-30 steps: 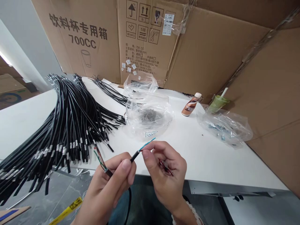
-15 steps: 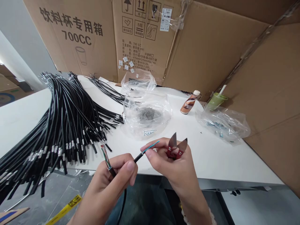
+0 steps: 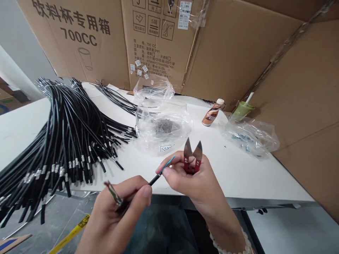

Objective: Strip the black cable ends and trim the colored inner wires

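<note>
Head camera: I look down on a white desk (image 3: 265, 181) running across the view. Brown cardboard (image 3: 238, 46) printed with Chinese characters, "700CC" and a cup outline stands upright along its back and right side. On the left, a thick bundle of black cables (image 3: 71, 130) spreads over the desk, many ends banded in silver and hanging past the front edge, above a grey floor (image 3: 71, 208). In the middle sits a clear plastic bag (image 3: 182, 128) holding a grey mass I cannot make out, a second clear bag (image 3: 141, 90) behind it. To the right, a brown bottle (image 3: 212, 113) with a pale cap is near a green cup (image 3: 242, 112); a third clear bag (image 3: 266, 137) with small bluish pieces lies before the cup.

Both hands are raised at the front edge, near each other. The left hand (image 3: 116, 217) is clamped on a black cable (image 3: 154, 180), its tip slanting up toward the right hand (image 3: 194, 185); green and red wires (image 3: 113, 193) poke out beside the left knuckles. The right thumb and index finger pinch the blue wire (image 3: 169, 162) at the cable's tip. Red-handled snips (image 3: 187, 150) rest in that hand, blades upward and spread.
</note>
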Motion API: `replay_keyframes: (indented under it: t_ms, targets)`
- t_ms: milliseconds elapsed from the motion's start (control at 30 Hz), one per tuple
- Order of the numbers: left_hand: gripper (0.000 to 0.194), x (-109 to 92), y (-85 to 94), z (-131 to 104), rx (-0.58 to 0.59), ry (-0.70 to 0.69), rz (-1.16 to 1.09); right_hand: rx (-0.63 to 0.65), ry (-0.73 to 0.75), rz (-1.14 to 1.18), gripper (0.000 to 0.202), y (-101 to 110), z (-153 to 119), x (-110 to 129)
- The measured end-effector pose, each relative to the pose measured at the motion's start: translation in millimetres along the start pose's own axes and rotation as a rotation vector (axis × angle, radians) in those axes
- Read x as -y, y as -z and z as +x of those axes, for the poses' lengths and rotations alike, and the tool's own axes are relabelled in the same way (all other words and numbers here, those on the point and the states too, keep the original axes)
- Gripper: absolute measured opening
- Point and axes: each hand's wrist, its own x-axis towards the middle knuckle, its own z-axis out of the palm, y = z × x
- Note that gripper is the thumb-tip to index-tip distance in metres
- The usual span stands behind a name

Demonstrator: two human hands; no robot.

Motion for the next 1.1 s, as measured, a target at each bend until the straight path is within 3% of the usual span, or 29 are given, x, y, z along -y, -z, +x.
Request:
replay_keyframes:
  t_ms: [133,233,467,600,700,767,833,933,1033,1100]
  targets:
    - [0.020,-4,-7.1,-4,-0.158,-0.269,0.223,0.072,-0.008,0.043,0.005,5,2,-1]
    - [0.018,-5,-10.1,-4,-0.236,-0.321,0.301,0.103,-0.008,0.064,0.004,9,4,-2]
    - [0.014,5,-3.9,0,-0.192,-0.510,0.549,0.128,-0.059,0.096,0.002,14,10,-4]
    - [0.015,8,-2.9,2,-0.173,-0.527,0.545,0.087,0.006,0.099,0.014,15,9,-9]
    - [0.019,6,-4.5,1,-0.148,-0.412,0.476,-0.086,0.122,0.004,0.025,21,3,-9]
    - [0.024,3,-4.9,-1,-0.130,-0.297,0.413,-0.135,0.283,-0.173,0.024,30,-1,-7]
    - [0.030,1,-3.7,-3,-0.104,-0.186,0.342,-0.046,0.524,-0.417,0.015,41,-2,0]
    - [0.032,-1,0.0,-3,0.064,-0.013,0.225,0.192,0.866,-0.789,0.015,56,4,17]
    - [0.036,-7,0.9,-1,0.201,0.186,-0.004,0.412,0.969,-1.111,0.017,62,12,38]
    - [0.044,-13,-0.7,0,0.193,0.323,-0.158,0.509,0.939,-1.249,0.019,63,13,50]
